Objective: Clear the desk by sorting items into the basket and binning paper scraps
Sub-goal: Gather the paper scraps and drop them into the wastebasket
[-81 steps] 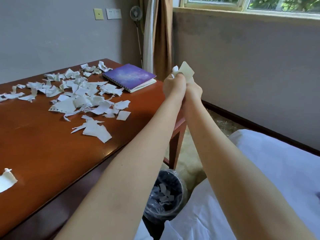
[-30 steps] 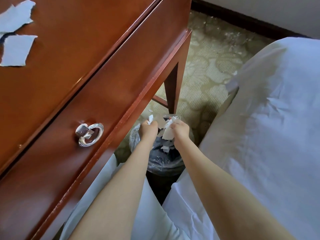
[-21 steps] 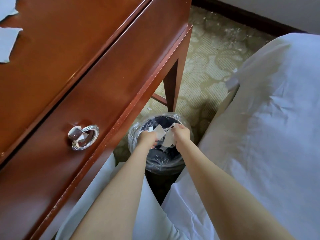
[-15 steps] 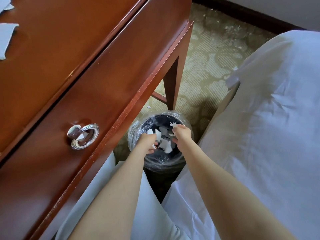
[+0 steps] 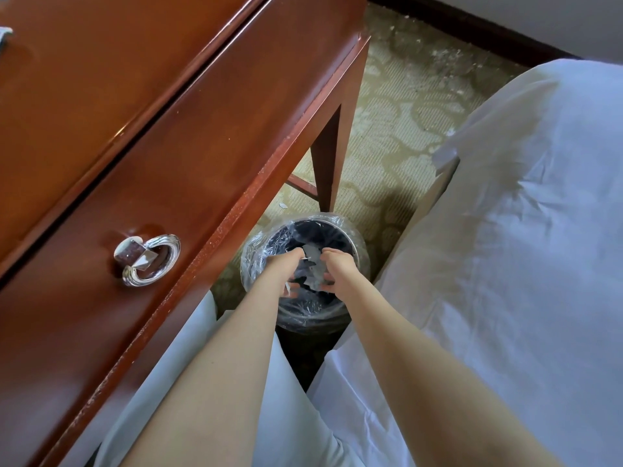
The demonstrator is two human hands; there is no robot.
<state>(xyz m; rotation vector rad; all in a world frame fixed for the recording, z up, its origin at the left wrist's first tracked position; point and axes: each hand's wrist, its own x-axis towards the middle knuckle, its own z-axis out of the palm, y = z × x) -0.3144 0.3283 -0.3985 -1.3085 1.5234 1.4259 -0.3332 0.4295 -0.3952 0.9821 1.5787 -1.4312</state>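
Note:
A black waste bin [image 5: 259, 246] lined with a clear plastic bag stands on the carpet under the desk corner. My left hand [image 5: 285, 269] and my right hand [image 5: 340, 267] hang side by side over its mouth, fingers spread and pointing down. White paper scraps [image 5: 313, 269] lie loose between the two hands inside the bin; neither hand grips them. One small scrap sits by my left thumb. The desk top is almost wholly out of view, with only a scrap edge [image 5: 4, 32] at the far left.
The red-brown desk front [image 5: 202, 146] with a glass ring drawer handle [image 5: 148, 259] fills the left. Its leg [image 5: 325, 163] stands just behind the bin. A white-sheeted bed [image 5: 505, 264] borders the right. One tiny scrap [image 5: 282, 205] lies on the patterned carpet.
Both hands carried a bundle of scraps from desk height down to the bin. They have since spread apart and let the scraps drop inside.

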